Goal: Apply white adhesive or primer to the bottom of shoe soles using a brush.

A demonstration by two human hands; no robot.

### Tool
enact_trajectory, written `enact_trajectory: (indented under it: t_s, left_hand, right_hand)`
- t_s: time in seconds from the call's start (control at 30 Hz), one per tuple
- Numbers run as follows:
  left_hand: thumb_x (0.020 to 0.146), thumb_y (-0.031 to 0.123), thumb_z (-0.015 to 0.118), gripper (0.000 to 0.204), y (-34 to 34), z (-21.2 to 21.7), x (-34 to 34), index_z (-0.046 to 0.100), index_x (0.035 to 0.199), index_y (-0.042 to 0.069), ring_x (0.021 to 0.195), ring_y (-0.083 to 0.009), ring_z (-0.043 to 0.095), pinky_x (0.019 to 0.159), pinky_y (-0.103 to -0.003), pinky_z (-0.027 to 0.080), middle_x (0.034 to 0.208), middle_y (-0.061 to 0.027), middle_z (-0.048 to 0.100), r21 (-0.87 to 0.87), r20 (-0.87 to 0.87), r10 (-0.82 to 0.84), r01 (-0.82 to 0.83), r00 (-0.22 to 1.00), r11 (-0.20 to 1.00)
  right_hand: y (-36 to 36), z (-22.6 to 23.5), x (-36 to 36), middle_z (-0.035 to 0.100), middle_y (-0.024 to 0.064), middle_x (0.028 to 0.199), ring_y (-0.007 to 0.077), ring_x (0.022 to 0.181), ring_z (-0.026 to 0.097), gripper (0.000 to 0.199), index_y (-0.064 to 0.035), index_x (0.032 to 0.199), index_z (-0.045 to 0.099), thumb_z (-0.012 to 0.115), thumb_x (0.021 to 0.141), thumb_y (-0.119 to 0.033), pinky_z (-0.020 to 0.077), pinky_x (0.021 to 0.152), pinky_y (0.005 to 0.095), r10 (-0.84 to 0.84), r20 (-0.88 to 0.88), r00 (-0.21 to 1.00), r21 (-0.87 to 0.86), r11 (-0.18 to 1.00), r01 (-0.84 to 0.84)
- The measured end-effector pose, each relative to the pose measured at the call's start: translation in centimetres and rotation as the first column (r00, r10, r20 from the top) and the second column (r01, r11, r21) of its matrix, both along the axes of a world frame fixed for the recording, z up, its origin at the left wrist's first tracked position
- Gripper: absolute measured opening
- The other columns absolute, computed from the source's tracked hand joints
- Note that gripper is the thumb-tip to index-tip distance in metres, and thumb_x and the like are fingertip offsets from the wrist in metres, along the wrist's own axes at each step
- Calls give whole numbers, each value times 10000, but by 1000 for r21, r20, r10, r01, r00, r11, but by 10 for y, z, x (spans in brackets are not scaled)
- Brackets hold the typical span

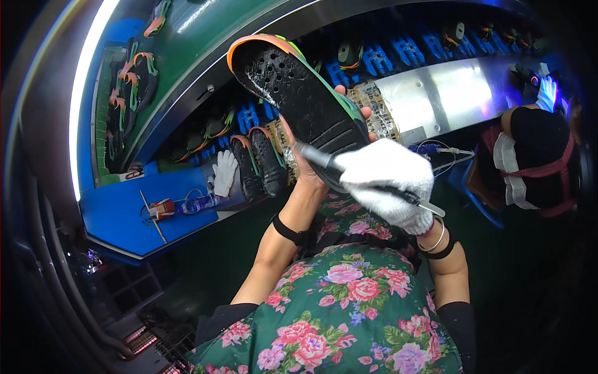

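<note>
Left hand (311,163) grips a black shoe sole (298,87) upright; gloved right hand (389,181) clasps a brush (367,181) against it. Behind, two soles (260,163) and a spare glove (224,172) lie on the blue surface (124,212).

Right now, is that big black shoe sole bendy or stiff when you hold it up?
Probably fairly stiff: the shoe sole stands up from the left hand without drooping. Likely light, since one bare hand lifts it. Its shiny wet-looking patch may be slippery or sticky near the brush.

Blue bench (118,215): glove (223,172) (white), soles (260,163).
</note>
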State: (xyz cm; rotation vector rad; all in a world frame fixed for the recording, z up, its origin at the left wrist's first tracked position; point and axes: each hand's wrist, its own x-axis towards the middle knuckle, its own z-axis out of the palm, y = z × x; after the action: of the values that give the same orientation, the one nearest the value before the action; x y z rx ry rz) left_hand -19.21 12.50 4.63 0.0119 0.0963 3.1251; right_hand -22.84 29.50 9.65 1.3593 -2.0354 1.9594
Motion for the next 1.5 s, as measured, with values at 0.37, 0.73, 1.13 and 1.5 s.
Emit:
enact_trajectory:
  t_s: [0.37, 0.73, 1.13, 1.5]
  left_hand:
    - [876, 849, 488, 988, -6, -13, -12, 373, 1564, 151, 1125, -568, 634, 918, -662, 561, 1384, -361, 551, -21, -128, -70, 68, 989, 997]
    - [831, 893, 491, 1131, -13, -11, -9, 326, 1583, 65, 1246, -513, 571, 867, -647, 585, 1545, -225, 447, -213, 33, -69, 75, 997, 974]
    - [841, 804, 586, 1100, -27, -20, -12, 302, 1602, 63, 1245, -572, 543, 929, -680, 544, 1565, -324, 335, -165, 58, -293, 298, 954, 940]
    - [970, 578, 499, 876, -44, -5, -22, 296, 1607, 12, 1297, -525, 558, 1063, -635, 484, 1549, -400, 353, -304, 293, -440, 519, 849, 799]
  right_hand:
    - [11, -13, -1, 783, 109, 1017, 271, 906, 751, 240, -85, 976, 795, 828, 750, -13, 594, 789, 363, -15, -2, 1000, -33, 999, 15]
    - [21, -26, 0, 788, 83, 1020, 254, 900, 748, 236, -93, 977, 794, 838, 756, -24, 593, 779, 357, 20, -149, 989, 2, 1000, -20]
    - [29, -26, 10, 797, 96, 989, 238, 906, 758, 146, -89, 937, 811, 828, 793, -82, 597, 794, 364, 206, -90, 974, 73, 977, -200]
    - [33, -30, 11, 782, 76, 1099, 273, 936, 749, 332, -123, 1102, 785, 823, 778, -64, 596, 818, 367, 260, -178, 949, 143, 961, -237]
